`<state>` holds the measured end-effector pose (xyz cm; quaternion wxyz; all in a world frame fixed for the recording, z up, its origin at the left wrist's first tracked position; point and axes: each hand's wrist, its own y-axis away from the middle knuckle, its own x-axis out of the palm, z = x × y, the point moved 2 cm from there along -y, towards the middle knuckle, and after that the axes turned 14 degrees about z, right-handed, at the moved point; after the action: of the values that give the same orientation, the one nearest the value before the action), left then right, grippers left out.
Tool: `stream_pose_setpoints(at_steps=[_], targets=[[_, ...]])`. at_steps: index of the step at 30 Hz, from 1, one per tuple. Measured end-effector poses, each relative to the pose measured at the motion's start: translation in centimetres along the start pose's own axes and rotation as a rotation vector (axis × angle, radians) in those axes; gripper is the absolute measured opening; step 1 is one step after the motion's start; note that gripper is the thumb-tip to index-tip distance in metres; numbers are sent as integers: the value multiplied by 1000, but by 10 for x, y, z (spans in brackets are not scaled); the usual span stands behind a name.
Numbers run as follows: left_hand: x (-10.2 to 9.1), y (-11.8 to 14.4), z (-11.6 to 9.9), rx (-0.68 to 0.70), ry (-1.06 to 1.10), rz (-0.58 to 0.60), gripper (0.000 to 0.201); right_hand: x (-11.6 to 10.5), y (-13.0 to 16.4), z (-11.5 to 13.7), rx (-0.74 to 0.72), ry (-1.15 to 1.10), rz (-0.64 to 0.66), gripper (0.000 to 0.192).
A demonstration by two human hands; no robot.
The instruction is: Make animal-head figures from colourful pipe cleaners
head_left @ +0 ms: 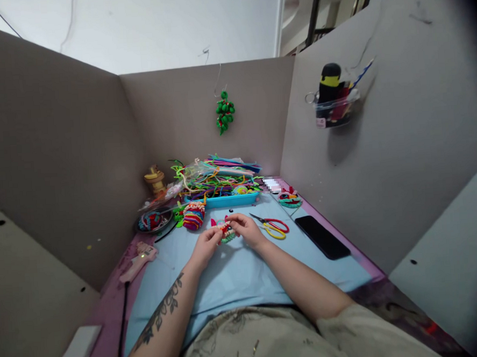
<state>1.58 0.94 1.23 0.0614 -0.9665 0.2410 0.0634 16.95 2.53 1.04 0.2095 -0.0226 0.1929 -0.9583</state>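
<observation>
Both forearms reach over the blue mat (pixel 236 275) to a small pipe-cleaner figure (pixel 225 231)
Left hand (pixel 205 247) and right hand (pixel 245 229) pinch the figure between fingertips, just above the mat; scissors (pixel 274 227) lie just right, a black phone (pixel 322 237) beyond

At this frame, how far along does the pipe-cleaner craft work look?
Done: a striped, multicoloured pipe-cleaner figure stands finished on the light blue mat, and a smaller red-and-green one sits near the right wall. In hand: the left hand and right hand pinch a small red, pink and green piece between them. Left: a heap of unused pipe cleaners over the blue tray; red-and-yellow scissors lie idle.
</observation>
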Motion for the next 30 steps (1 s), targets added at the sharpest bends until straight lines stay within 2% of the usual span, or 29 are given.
stream_pose_setpoints(at_steps=[5, 11, 20, 26, 30], targets=[[2, 0, -3, -14, -25, 38, 35, 2, 1, 5, -27, 85, 16, 15], [2, 0, 0, -31, -14, 51, 39, 2, 1, 7, -22, 180, -4, 15], [1, -1, 11, -81, 247, 96, 32, 5, 1, 0, -51, 279, 82, 12], [1, 0, 7, -51, 256, 102, 32, 8, 2, -5, -52, 306, 98, 14], [2, 1, 6, -79, 268, 92, 35, 9, 3, -2, -66, 285, 72, 13]])
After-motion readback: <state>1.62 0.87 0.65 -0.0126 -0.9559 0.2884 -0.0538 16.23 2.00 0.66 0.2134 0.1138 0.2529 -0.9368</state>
